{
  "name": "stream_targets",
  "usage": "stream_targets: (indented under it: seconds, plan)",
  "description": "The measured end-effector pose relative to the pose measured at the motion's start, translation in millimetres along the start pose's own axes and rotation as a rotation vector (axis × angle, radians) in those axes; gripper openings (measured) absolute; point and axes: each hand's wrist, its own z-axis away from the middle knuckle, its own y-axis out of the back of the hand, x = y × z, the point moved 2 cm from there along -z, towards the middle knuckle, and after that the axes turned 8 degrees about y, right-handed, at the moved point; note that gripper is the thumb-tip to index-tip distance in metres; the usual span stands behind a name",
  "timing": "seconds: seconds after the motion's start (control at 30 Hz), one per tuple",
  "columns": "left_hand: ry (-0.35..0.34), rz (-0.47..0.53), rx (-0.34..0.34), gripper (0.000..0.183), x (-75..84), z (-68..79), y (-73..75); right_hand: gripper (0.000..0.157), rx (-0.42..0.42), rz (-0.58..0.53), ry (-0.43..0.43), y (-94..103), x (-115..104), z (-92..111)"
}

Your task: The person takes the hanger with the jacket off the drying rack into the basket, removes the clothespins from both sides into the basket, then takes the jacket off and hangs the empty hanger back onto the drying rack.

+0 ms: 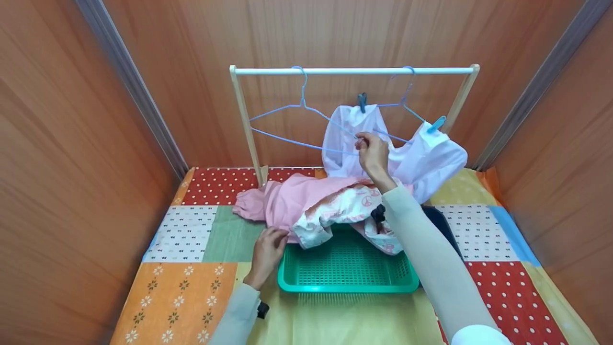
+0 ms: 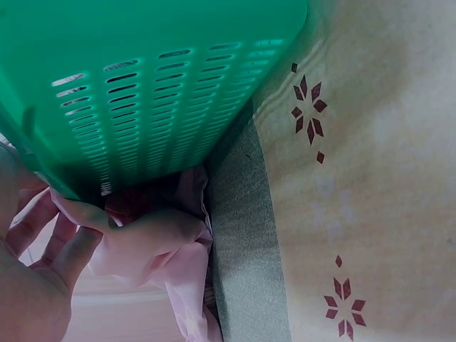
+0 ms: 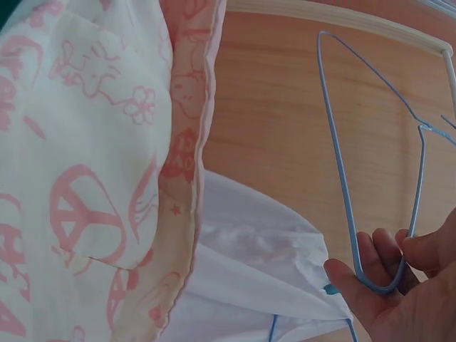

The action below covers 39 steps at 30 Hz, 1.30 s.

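Observation:
A blue wire hanger (image 1: 303, 93) hangs from the rail, and my right hand (image 1: 373, 152) grips its right end. In the right wrist view the fingers and thumb curl around the bent corner of this hanger (image 3: 343, 185). My left hand (image 1: 267, 251) pinches the edge of a pink long-sleeved garment (image 1: 292, 201) with a white printed lining (image 3: 92, 214). The garment lies bunched over the back of the green basket (image 1: 345, 289), partly behind my right forearm. In the left wrist view, pink cloth (image 2: 153, 242) shows between thumb and fingers, beside the basket wall.
A white rail (image 1: 354, 71) on wooden legs stands at the back. White clothing (image 1: 347, 139) hangs on a second hanger (image 1: 415, 115), held by a dark clip (image 1: 362, 101) and a teal clip (image 1: 437, 124). A dark tray (image 1: 438, 220) sits right of the basket. Wooden panels enclose the patterned cloth.

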Motion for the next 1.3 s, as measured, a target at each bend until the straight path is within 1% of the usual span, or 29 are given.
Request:
stream_targets:
  seconds: [0.2, 0.37, 0.47, 0.53, 0.6, 0.67, 0.77, 0.93, 1.1, 1.17, 1.3]
  plan:
    - [-0.013, 0.006, -0.001, 0.014, -1.2, 0.4, -1.5, 0.027, -0.038, 0.000, -0.020, -3.3, 3.5, 4.4]
    - [-0.039, -0.005, 0.027, 0.013, -3.6, 1.6, -0.3, 0.028, -0.104, -0.019, -0.022, -2.6, 7.6, 8.3]
    - [-0.051, -0.005, 0.029, 0.012, -4.3, 2.7, 0.6, 0.030, -0.118, -0.040, -0.023, 3.5, 11.3, 15.2]
    - [-0.043, -0.002, 0.022, 0.011, -4.7, 3.2, 1.2, 0.032, -0.113, -0.058, -0.023, 9.6, 14.2, 21.2]
    - [-0.030, 0.002, 0.018, 0.011, -4.8, 4.0, 2.2, 0.033, -0.112, -0.064, -0.005, 16.7, 16.9, 27.9]
    - [-0.015, 0.003, 0.013, 0.012, -4.8, 4.9, 3.2, 0.034, -0.124, -0.065, 0.015, 24.4, 19.2, 36.1]
    - [-0.005, -0.004, 0.003, 0.012, -4.4, 6.6, 3.9, 0.035, -0.164, -0.077, 0.038, 37.3, 22.4, 51.3]
    - [0.011, 0.001, -0.018, 0.013, -3.3, 7.2, 5.1, 0.036, -0.220, -0.130, 0.044, 58.9, 29.2, 79.9]
    - [0.024, 0.014, -0.021, 0.014, -2.1, 4.9, 9.0, 0.039, -0.286, -0.170, 0.045, 70.4, 41.6, 111.2]
    - [0.026, 0.025, -0.033, 0.014, -1.3, 3.0, 10.5, 0.038, -0.271, -0.173, 0.035, 74.7, 49.2, 122.7]
    - [0.015, 0.044, -0.061, 0.016, 1.7, -0.5, 12.7, 0.033, -0.172, -0.178, 0.012, 86.5, 66.6, 141.3]
